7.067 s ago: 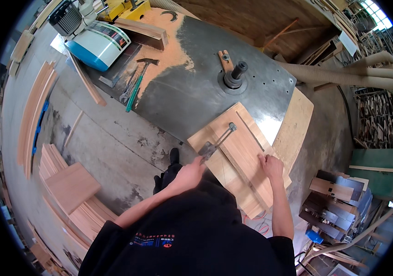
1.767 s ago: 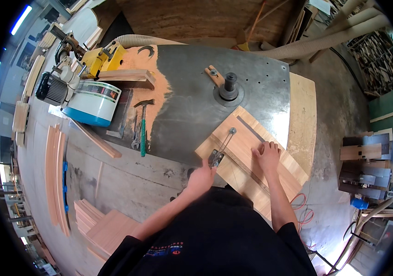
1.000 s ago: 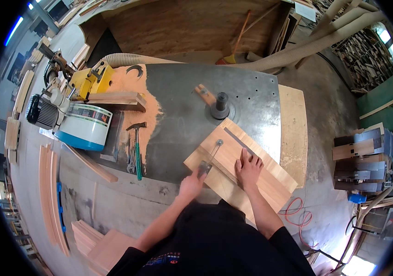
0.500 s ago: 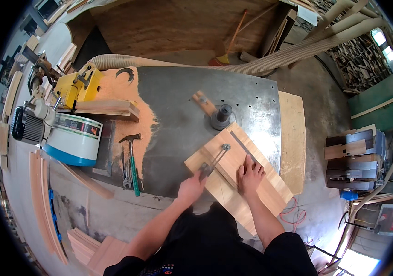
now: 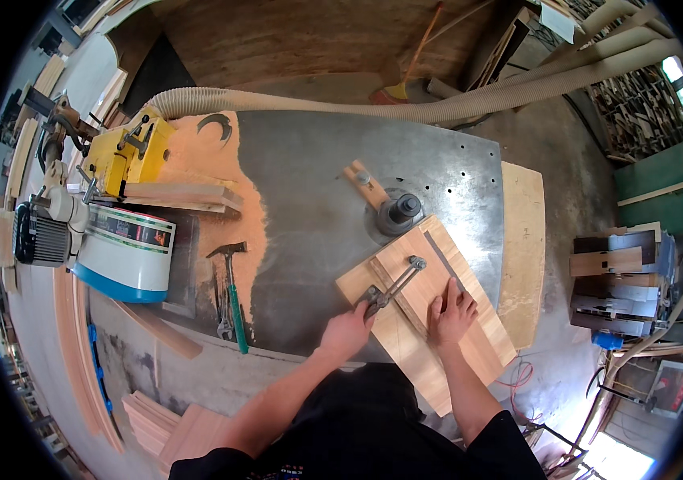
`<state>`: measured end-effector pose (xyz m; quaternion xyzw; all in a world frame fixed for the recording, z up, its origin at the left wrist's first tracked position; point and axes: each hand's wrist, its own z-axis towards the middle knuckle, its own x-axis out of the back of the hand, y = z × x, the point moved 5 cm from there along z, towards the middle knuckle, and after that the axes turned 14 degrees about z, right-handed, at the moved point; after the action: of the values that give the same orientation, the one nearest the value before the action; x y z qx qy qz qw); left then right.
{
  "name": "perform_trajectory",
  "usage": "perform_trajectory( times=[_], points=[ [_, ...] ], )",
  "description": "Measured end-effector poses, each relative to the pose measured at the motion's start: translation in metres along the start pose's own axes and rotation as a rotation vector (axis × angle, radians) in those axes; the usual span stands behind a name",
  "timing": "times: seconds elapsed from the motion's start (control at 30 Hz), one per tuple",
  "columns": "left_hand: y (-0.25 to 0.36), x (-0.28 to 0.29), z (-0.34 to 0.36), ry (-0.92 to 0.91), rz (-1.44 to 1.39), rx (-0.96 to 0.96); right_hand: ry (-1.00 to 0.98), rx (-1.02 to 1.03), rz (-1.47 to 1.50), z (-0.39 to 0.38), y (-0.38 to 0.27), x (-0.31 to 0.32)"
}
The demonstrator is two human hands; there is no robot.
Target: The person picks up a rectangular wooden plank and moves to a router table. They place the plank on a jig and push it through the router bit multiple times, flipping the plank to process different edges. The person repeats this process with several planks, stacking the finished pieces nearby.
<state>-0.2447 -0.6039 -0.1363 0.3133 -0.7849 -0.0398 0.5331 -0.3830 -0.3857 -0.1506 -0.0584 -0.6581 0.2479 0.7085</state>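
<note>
A wooden jig board (image 5: 405, 362) lies at a slant over the near edge of the metal machine table (image 5: 309, 176). On it sits a flat wooden piece (image 5: 481, 346) beneath the tip of a metal toggle clamp (image 5: 402, 280). My left hand (image 5: 347, 332) is closed around the clamp's handle end. With fingers spread, my right hand (image 5: 451, 316) rests on the wooden piece, beside a dark strip (image 5: 444, 250). Just beyond the board's far corner stands a dark spindle (image 5: 404, 210), with a small wooden arm (image 5: 367, 186) bolted next to it.
To the left, a hammer (image 5: 232, 280) and wrenches (image 5: 222, 308) lie near sawdust (image 5: 249, 200). A yellow guard (image 5: 137, 152) and a white-and-blue motor unit (image 5: 125, 248) stand farther left. A ribbed hose (image 5: 317, 106) runs behind the table. Stacked boards (image 5: 609, 272) stand at right.
The view has shifted slightly, so the table and board appear a little farther right. My left hand remains at the clamp and my right hand on the wooden piece.
</note>
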Motion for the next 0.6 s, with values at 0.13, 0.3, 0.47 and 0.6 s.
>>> perform_trajectory(
  times=[0.13, 0.3, 0.47, 0.6],
  points=[
    [0.003, 0.003, 0.011, 0.017, 0.006, -0.028, 0.018, -0.015, -0.004, 0.005, 0.002, 0.001],
    [0.009, 0.01, 0.025, -0.003, 0.024, -0.047, 0.033, -0.029, 0.026, 0.011, 0.002, 0.006],
    [0.015, 0.016, 0.033, -0.055, 0.013, -0.048, 0.06, -0.034, 0.004, 0.015, 0.007, 0.006],
    [0.017, 0.013, 0.041, -0.024, 0.059, -0.076, 0.07, -0.041, -0.009, 0.018, 0.008, 0.007]
  ],
)
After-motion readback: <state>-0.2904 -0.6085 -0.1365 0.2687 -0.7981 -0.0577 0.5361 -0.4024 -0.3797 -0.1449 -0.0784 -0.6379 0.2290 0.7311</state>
